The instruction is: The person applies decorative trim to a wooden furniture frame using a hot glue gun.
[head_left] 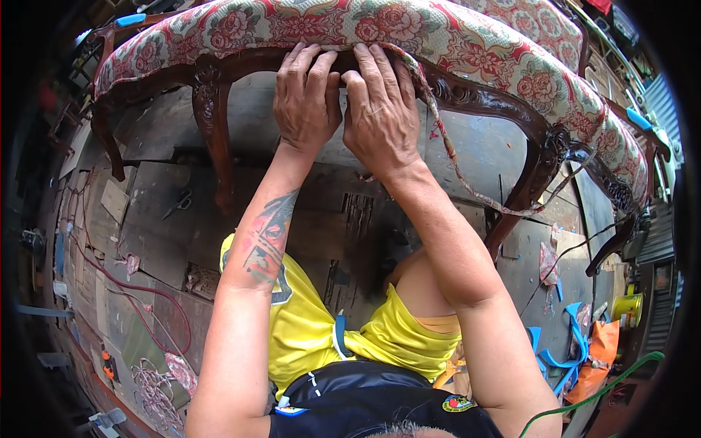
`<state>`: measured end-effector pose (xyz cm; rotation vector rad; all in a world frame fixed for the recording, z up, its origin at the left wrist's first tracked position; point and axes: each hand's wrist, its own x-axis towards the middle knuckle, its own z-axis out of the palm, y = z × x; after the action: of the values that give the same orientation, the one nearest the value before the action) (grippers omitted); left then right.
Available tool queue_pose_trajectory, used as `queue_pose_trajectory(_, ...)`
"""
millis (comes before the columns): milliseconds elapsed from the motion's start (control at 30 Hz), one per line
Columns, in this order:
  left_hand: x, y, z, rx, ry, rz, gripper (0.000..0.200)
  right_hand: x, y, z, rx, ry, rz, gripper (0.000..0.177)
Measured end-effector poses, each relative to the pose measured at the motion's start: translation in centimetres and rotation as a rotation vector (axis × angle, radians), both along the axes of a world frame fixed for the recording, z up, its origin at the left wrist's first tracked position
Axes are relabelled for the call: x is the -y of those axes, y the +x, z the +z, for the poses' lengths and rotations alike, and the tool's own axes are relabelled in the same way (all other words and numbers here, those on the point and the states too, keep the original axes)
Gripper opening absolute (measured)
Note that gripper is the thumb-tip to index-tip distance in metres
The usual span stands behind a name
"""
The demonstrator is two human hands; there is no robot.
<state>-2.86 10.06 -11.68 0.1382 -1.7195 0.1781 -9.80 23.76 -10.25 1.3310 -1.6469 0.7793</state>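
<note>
A carved dark-wood sofa (pixel 212 109) with floral red-and-cream upholstery (pixel 394 23) spans the top of the view. Both my hands are side by side at the lower front edge of its cover. My left hand (pixel 307 98) presses its fingertips on the fabric piping cord along that edge, thumb bent inward. Right beside it, my right hand (pixel 383 106) pinches the same seam, its thumb mostly hidden behind the fingers. From my right hand the loose length of piping cord (pixel 447 142) hangs down and curves toward the right sofa leg (pixel 518 193).
Scissors (pixel 177 205) lie on the worn wooden floor at left. A dark red hose (pixel 186 314) and tangled cord (pixel 155 390) are lower left. Blue strips (pixel 573 343), an orange piece (pixel 600 358), a yellow container (pixel 628 310) and a green cord (pixel 613 383) are lower right.
</note>
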Motion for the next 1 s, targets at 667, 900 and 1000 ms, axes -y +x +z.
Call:
queue_pose_trajectory(667, 0.1, -0.5, 0.7, -0.062, 0.110, -0.087, 0.036, -0.7, -0.1, 0.6, 0.006, 0.034, 0.014, 0.030)
queue_pose_trajectory(900, 0.0, -0.6, 1.0, -0.072, 0.078, -0.070, 0.034, -1.1, -0.4, 0.7, 0.005, 0.033, 0.053, 0.034)
queue_pose_trajectory(1000, 0.1, -0.7, 0.7, -0.046, 0.042, -0.091, 0.029, -1.2, -0.5, 0.6, 0.007, 0.010, 0.095, 0.032)
